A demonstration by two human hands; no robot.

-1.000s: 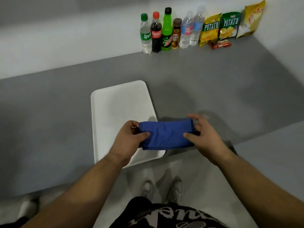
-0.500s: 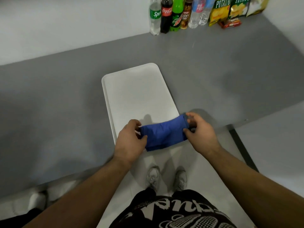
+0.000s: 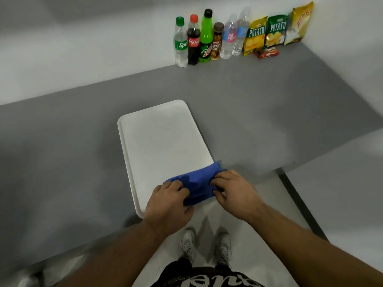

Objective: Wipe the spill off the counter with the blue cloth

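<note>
so this looks like the prep step, not the wiping yet. the blue cloth [image 3: 196,183] is bunched into a folded wad and held by both ends at the near end of the white tray [image 3: 159,137], over its near right corner, right at the front edge of the grey counter [image 3: 248,112]. the left hand [image 3: 167,206] has its fingers curled over the left end of the cloth, thumb tucked under as far as i can see. the right hand [image 3: 234,195] pinches the right end, fingers bent onto the fabric. so both are clamped on the cloth, neither is loose.

my guess for the next move: get the fold settled into one palm, carry it to the wet patch and press it flat before dragging. one hand would do for that.

the catch is i honestly can't find the spill. the counter reads as plain grey with soft shadows, and nothing on it looks like liquid from here. it could be under the hands or too faint to see.

other stuff i can't tell: whether the cloth rests on the tray or hangs just above it, and the tray's near edge is covered by the left hand. the sprite bottle [image 3: 180,42], coca-cola bottle [image 3: 193,41] and potato chip bags [image 3: 256,35] sit well apart against the back wall.
</note>
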